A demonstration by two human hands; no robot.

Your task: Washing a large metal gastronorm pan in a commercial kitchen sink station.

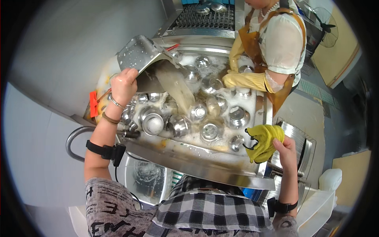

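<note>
My left hand grips the rim of a large metal container, tilted over a wide stainless steel sink. Cloudy water pours from it among several metal bowls lying in suds. One upturned bowl sits near the sink's front, another farther right. Over the sink's front right corner, my right hand holds a yellow cloth with dark edging, bunched up and hanging.
Across the sink's right end, another person reaches in with yellow rubber gloves. An orange-red plastic tool lies at the left. Racked metal trays stand at the right, a white tub below the sink, a peg conveyor behind.
</note>
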